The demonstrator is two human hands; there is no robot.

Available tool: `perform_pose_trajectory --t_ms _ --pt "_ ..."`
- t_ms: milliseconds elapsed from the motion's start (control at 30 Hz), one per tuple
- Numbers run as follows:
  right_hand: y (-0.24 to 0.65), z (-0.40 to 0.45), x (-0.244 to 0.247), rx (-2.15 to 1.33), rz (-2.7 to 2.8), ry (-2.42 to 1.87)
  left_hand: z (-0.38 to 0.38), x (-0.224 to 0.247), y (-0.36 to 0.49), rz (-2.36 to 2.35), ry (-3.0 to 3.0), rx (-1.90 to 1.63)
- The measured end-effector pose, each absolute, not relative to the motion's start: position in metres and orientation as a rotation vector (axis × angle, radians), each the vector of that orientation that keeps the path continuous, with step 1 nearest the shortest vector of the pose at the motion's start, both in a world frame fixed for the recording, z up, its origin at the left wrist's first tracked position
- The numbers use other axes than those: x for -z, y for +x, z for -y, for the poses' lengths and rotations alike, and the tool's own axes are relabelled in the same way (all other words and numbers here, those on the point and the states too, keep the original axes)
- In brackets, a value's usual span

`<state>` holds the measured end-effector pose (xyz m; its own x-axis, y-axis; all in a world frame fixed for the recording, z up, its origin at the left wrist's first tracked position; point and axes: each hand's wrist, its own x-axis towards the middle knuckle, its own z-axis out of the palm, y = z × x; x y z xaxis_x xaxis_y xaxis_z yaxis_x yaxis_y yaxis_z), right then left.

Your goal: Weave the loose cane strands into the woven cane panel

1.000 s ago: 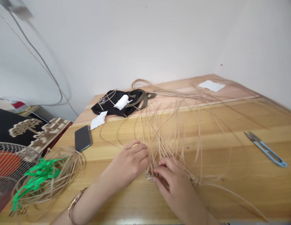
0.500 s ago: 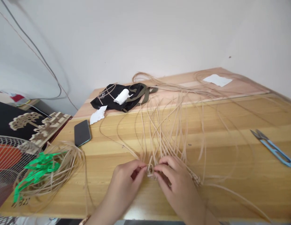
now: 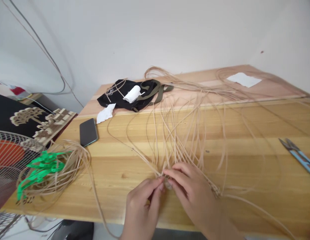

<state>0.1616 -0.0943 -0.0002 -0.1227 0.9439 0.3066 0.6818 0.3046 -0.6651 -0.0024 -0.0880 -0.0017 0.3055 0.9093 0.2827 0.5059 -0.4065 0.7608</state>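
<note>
The left hand (image 3: 142, 205) and the right hand (image 3: 188, 190) meet at the near edge of the light wooden table (image 3: 245, 186). Fingertips of both hands are pinched together on a small woven knot of pale rattan strips (image 3: 167, 182), which rests on the tabletop just inside the front edge. From this knot, long loose strips (image 3: 180, 133) fan away toward the wall.

For a clean weave, the pinch is best kept close to the crossing point so the started section does not spring open. One hand should anchor while the other feeds a single strip. Tension should stay even, since thin strips are likely to kink if bent sharply.

Clearances: the work sits near the front edge, leaving little room toward the body. Open tabletop lies to the right, up to the blue-handled thread snips (image 3: 298, 156), well apart. To the left, a coiled bundle of strips tied with green ribbon (image 3: 48, 170) lies near the left edge, and a dark smartphone (image 3: 88, 132) lies beyond it. A black fabric bag (image 3: 131, 95) lies farther back.
</note>
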Motion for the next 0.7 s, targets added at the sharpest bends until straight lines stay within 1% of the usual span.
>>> perform_pose_trajectory --t_ms 100,233,367,433,633,700 --pt "0.170 0.084 -0.008 -0.465 2.111 -1.409 0.083 0.003 -0.001 -1.239 2.075 -1.008" --pt "0.184 0.065 -0.019 -0.363 2.430 -1.261 0.077 0.003 0.001 -1.193 2.105 -1.047" --pt "0.192 0.050 -0.026 -0.179 2.626 -1.112 0.073 0.002 0.004 -1.184 2.113 -1.013" --pt "0.193 0.046 -0.029 -0.140 2.676 -1.058 0.073 0.000 0.006 -1.190 2.135 -0.998" --pt "0.194 0.045 -0.029 -0.335 2.623 -1.072 0.076 -0.003 0.013 -1.275 2.138 -0.953" --pt "0.195 0.047 -0.028 -0.347 2.583 -1.068 0.077 -0.003 0.015 -1.306 2.138 -0.965"
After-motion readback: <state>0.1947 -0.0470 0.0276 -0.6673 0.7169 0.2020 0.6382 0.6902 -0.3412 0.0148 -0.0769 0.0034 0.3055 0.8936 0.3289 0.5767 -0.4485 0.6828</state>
